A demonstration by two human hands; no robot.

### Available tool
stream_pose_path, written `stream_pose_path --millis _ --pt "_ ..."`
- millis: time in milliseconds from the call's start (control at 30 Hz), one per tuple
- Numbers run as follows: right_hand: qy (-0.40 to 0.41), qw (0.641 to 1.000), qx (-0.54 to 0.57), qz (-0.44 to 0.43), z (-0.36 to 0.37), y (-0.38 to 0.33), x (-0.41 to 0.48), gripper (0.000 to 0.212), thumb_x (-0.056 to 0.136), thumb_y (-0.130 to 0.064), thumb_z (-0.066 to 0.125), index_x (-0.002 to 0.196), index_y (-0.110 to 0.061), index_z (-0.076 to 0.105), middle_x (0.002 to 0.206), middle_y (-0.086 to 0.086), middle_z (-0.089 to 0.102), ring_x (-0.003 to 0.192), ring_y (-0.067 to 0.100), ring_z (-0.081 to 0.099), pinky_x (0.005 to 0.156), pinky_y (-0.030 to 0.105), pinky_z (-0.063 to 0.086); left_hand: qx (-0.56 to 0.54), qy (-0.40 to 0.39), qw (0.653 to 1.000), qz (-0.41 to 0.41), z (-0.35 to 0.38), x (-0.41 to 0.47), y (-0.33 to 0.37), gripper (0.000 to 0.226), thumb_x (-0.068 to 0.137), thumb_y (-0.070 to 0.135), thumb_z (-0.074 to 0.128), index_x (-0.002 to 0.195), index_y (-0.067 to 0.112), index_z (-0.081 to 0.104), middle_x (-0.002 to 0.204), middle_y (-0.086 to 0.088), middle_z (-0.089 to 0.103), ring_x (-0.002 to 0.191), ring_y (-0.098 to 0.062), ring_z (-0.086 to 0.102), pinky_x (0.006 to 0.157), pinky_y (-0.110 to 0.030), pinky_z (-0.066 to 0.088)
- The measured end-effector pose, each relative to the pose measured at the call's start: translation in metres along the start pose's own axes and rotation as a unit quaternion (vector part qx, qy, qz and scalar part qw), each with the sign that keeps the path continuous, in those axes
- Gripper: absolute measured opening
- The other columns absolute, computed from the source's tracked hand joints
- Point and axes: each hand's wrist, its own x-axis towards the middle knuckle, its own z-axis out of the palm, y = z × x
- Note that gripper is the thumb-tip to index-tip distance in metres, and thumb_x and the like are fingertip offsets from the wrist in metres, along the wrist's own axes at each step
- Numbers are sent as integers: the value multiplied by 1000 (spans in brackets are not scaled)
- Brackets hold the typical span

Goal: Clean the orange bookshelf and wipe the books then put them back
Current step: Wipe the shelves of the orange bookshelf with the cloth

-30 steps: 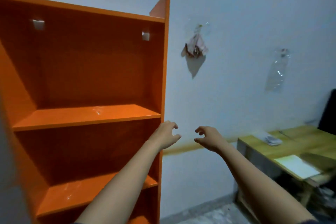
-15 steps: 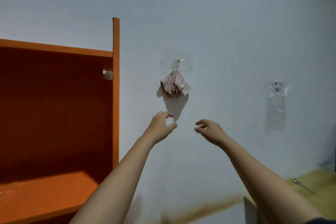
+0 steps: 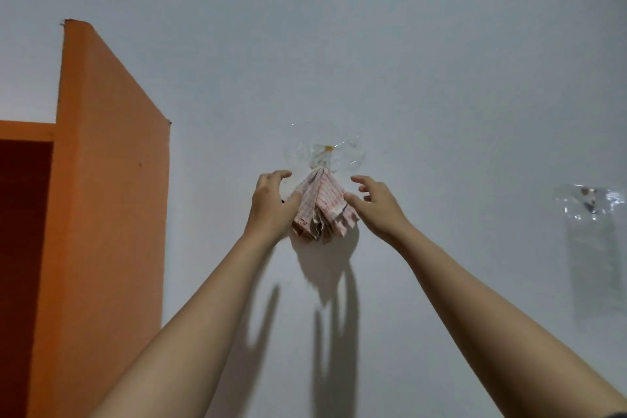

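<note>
Orange bookshelf stands at the left edge of the view against the white wall, showing its side panel. Just beside it a checked cloth hangs on the wall from a clear plastic patch. The left hand and right hand flank the cloth, fingers spread and loosely curved, each thumb touching its edge. A clear plastic bag hangs further right.

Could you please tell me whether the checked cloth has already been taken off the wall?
No, the checked cloth hangs from the clear hook patch on the wall, between the left hand and the right hand.
</note>
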Motion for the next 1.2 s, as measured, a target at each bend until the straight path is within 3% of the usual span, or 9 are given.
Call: stream_pose_path --millis 167,300,400,467,533,667,767,1067,1200 --pt "-1 1000 -17 0 27 10 36 48 92 -30 51 138 -26 38 131 15 42 127 29 37 108 41 32 0 -18 1000 -1 22 17 -14 42 89 14 54 131 12 47 131 -8 43 112 -14 46 93 -18 34" --pt "9 1000 10 19 43 18 46 49 86 -37 50 133 -38 38 118 8 44 115 32 48 96 51 44 18 -18 1000 0 36 22 -28 40 88 11 57 127 10 50 125 -7 45 116 -17 48 88 -12 29" --pt "27 998 48 14 47 24 48 42 86 -33 53 127 -34 46 109 5 54 96 20 56 87 36 48 16 -12 1000 18 43 23 -36 37 86 7 57 123 11 53 119 -8 52 112 -18 51 86 -14 32" --pt "31 996 86 2 47 25 50 30 89 -21 56 119 -23 56 97 4 59 75 11 56 67 23 45 12 -7 999 32 45 25 -39 35 86 2 54 119 10 56 116 -9 59 108 -21 55 84 -17 35" --pt "59 993 103 -10 42 23 52 20 89 -17 58 108 -18 63 85 2 60 64 7 52 59 21 42 0 15 999 36 44 28 -39 34 85 -3 51 117 8 58 115 -9 62 106 -21 56 81 -14 35" --pt "128 985 115 -32 21 5 62 12 89 -15 59 98 -15 68 76 -16 52 77 11 53 68 17 39 -67 79 994 35 34 34 -26 31 87 -6 49 112 8 61 109 -3 62 98 -13 54 74 -3 36" --pt "172 974 137 -52 9 -10 63 11 88 -13 59 89 -19 68 79 -16 54 84 16 58 78 23 46 -113 95 989 29 26 31 -15 31 87 -6 48 110 10 62 105 2 61 96 -10 54 71 4 36" --pt "100 990 92 -41 -13 -31 -5 9 88 -18 62 89 -20 71 95 0 64 86 17 61 71 19 45 -242 -70 964 -90 10 -25 2 27 78 18 61 105 23 59 98 -3 60 91 -17 58 78 -28 51" --pt "38 997 66 -28 -36 -52 -62 11 89 -17 61 87 -22 71 91 -1 65 79 16 64 73 22 48 -274 -164 942 -104 -8 -70 20 26 87 12 62 111 19 56 105 -9 62 97 -14 58 75 -17 48"
